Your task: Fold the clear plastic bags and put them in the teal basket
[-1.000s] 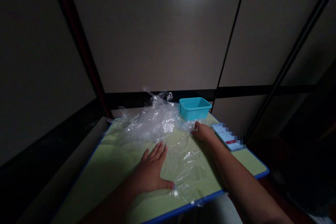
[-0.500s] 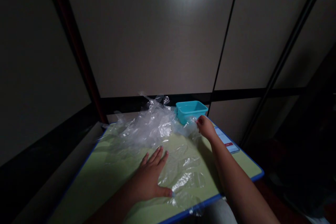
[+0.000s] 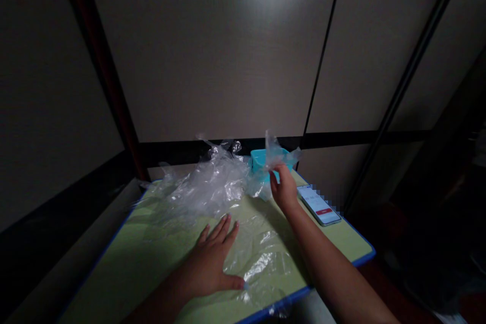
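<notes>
1. Head view, hands: the left hand (image 3: 214, 259) lies open, palm down and fingers spread, pressing flat on the plastic film (image 3: 261, 258) spread over the bench (image 3: 144, 258). The right hand (image 3: 283, 190) is raised off the bench with its fingertips closed on a loose, crumpled end of film held just above them.
2. Head view, things: a bigger heap of film (image 3: 212, 187) sits beyond the left hand. A small blue tub (image 3: 258, 158) stands just behind the right hand, partly veiled by the lifted end. A phone (image 3: 318, 205) lies screen up just to the right of the right wrist. The light is dim, so I cannot tell whether the lifted end and the flat part are one sheet.
3. Risks, as I judge them: the film is thin and clingy, so a sharp pull against the pinning left hand could tear or stretch it. The trailing end could catch the light tub and drag or tip it. The right forearm passes close to the phone and could nudge it toward the bench's near edge.
4. Surface and room: the bench top is pale green with a blue rim. Behind it stands a wall (image 3: 212, 61) of grey panels split by dark strips, lit from above and dark at the sides.
</notes>
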`<action>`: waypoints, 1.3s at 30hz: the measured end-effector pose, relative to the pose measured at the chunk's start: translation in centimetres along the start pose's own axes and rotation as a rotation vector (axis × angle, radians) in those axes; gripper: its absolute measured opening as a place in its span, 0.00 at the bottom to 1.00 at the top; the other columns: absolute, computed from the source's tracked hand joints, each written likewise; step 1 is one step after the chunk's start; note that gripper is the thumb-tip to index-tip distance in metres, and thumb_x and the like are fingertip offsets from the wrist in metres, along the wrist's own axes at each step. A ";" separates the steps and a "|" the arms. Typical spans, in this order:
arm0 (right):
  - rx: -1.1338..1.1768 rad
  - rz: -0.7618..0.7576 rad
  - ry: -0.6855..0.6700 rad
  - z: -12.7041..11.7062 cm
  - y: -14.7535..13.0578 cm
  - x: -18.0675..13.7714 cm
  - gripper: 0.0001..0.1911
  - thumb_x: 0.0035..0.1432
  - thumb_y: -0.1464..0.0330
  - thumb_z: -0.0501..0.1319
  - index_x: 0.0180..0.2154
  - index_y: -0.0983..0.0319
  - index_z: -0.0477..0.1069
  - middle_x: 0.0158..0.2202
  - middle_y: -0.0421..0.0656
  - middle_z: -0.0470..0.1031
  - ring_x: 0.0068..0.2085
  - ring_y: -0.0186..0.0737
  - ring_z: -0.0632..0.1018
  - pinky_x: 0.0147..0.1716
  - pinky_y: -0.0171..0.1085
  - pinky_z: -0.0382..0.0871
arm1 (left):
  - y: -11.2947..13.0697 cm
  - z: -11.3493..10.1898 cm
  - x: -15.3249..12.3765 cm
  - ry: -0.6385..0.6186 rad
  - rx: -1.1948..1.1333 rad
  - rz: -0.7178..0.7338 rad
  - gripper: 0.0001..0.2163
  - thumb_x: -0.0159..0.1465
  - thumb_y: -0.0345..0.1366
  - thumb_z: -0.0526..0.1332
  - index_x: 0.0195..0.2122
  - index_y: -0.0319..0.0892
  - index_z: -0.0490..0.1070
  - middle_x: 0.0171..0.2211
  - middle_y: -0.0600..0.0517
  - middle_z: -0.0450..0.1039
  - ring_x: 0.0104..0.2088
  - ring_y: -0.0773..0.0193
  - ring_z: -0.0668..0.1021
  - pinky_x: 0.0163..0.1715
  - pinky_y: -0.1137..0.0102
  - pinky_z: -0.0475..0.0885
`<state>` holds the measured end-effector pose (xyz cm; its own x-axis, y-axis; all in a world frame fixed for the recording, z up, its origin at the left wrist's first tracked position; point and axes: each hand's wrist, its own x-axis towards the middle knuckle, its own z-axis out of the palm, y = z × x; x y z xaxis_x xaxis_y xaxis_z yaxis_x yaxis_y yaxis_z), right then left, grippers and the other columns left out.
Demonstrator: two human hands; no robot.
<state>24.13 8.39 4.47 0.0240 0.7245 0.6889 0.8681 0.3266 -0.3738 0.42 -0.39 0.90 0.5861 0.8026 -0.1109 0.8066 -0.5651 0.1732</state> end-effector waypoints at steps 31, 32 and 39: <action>0.600 -0.125 -0.587 2.5 1.6 -1.2 0.31 0.56 0.58 0.56 0.59 0.56 0.52 0.55 0.46 0.61 0.51 0.40 0.66 0.49 0.42 0.62 | -0.2 0.2 0.1 0.006 -0.002 0.008 0.50 0.45 0.65 0.55 0.63 0.44 0.37 0.63 0.44 0.30 0.62 0.51 0.38 0.58 0.52 0.38; 0.522 -0.155 -0.592 2.6 1.6 -1.3 0.31 0.56 0.59 0.56 0.60 0.55 0.51 0.54 0.47 0.61 0.51 0.41 0.66 0.49 0.43 0.61 | -0.3 0.2 0.1 0.006 -0.002 0.006 0.50 0.45 0.65 0.56 0.63 0.45 0.38 0.63 0.44 0.30 0.62 0.51 0.38 0.58 0.52 0.38; 0.146 -0.257 -0.692 2.1 1.1 -1.7 0.27 0.48 0.53 0.62 0.49 0.58 0.69 0.46 0.49 0.67 0.50 0.48 0.65 0.49 0.45 0.58 | -0.4 0.5 0.1 0.012 -0.002 0.012 0.50 0.46 0.63 0.57 0.63 0.44 0.37 0.63 0.44 0.28 0.62 0.53 0.37 0.58 0.52 0.39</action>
<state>24.05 8.78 1.56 -0.5297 0.8147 0.2362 0.7283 0.5795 -0.3657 0.17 -0.15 0.34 0.5947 0.7981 -0.0973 0.7995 -0.5742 0.1765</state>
